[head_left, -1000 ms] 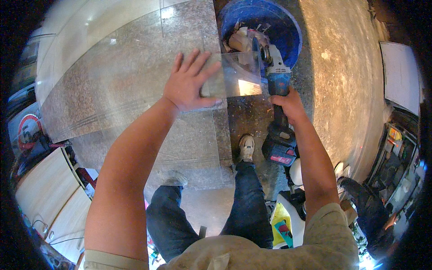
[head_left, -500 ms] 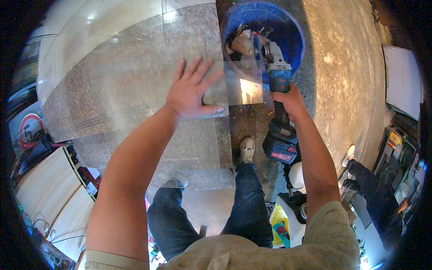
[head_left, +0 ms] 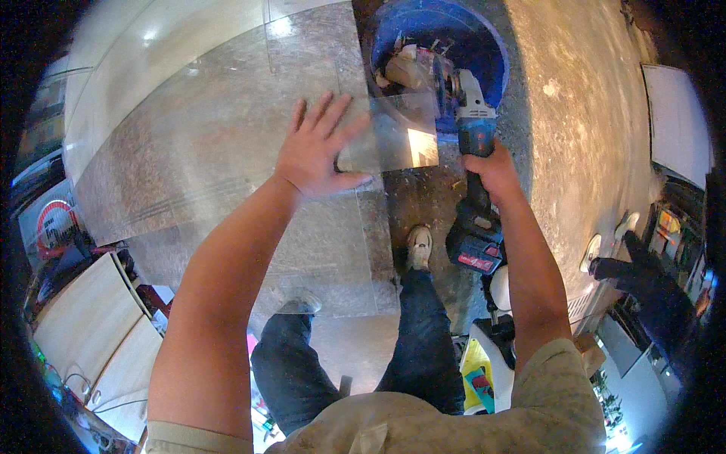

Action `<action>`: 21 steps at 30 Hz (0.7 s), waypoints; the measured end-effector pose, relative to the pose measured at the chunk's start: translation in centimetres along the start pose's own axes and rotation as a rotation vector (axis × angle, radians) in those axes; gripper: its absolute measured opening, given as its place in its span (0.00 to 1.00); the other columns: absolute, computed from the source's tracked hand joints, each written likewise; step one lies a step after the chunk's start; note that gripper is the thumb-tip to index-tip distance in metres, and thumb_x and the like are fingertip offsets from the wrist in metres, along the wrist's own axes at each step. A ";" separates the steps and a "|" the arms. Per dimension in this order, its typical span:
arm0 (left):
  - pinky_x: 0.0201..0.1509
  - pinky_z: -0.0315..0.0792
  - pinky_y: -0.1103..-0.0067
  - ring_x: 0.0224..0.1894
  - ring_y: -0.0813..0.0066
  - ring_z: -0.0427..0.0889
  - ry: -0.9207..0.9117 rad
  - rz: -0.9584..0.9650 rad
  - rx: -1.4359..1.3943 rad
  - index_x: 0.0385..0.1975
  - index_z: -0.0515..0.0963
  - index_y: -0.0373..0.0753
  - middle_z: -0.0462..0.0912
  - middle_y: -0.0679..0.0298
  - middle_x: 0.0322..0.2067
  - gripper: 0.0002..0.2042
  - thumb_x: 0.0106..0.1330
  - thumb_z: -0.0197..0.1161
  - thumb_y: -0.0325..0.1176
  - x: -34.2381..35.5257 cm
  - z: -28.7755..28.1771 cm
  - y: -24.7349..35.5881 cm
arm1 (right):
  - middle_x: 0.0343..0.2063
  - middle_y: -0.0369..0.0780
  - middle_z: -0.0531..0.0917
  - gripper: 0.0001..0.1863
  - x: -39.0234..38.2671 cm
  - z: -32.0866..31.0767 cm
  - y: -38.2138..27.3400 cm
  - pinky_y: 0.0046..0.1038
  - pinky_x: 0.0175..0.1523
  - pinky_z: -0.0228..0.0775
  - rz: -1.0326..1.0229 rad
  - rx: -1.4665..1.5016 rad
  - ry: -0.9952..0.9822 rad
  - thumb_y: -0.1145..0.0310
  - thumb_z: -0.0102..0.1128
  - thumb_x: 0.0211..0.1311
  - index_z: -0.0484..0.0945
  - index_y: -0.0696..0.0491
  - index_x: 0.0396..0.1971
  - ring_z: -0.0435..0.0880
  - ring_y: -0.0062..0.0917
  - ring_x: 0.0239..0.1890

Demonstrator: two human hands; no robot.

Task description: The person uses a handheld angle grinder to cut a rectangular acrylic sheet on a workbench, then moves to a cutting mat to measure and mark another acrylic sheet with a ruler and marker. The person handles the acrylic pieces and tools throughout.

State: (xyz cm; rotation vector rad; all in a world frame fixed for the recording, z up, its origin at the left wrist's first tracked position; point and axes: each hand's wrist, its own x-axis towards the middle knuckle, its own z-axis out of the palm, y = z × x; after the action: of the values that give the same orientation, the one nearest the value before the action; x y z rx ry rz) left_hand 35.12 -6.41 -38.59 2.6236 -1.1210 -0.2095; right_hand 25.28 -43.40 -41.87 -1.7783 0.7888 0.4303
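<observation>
My left hand (head_left: 316, 155) lies with spread fingers on a clear, glass-like sheet (head_left: 404, 155) on top of a worn brown-grey board (head_left: 219, 144). A corner of the sheet juts past the board's right edge. In my right hand (head_left: 495, 172) is a cordless angle grinder (head_left: 476, 129), gripped round its blue and black body. Its battery end points toward me. The grinder's head and disc stand just right of the jutting corner, above a blue bin (head_left: 503, 53). The disc is blurred, and I cannot tell whether it touches the sheet.
Scraps (head_left: 408, 69) fill part of the bin. My shoe (head_left: 419, 246) is on the floor below the sheet's edge. At the right, another person's dark-trousered leg (head_left: 650, 284) crosses the floor. Pale cabinet doors (head_left: 87, 318) stand at the left, and a yellow and white container (head_left: 480, 367) near my right side.
The grinder and my right hand have shifted slightly right, its disc farther from the sheet's corner. My left hand stays flat. The other person at the right has taken a step.
</observation>
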 end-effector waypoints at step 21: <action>0.75 0.64 0.50 0.72 0.38 0.70 0.175 0.101 -0.086 0.75 0.73 0.52 0.67 0.42 0.73 0.55 0.39 0.88 0.52 -3.1 -11.4 5.1 | 0.38 0.42 0.91 0.39 -23.8 -6.6 6.3 0.32 0.43 0.83 -0.036 -0.078 0.359 0.67 0.83 0.53 0.75 0.64 0.63 0.90 0.28 0.32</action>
State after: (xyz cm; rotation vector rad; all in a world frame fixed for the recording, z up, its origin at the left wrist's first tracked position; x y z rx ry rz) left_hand 32.22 -5.23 -26.11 2.4488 -1.1536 -0.0065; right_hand 3.37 -43.58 -28.89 -1.9683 0.9975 0.1181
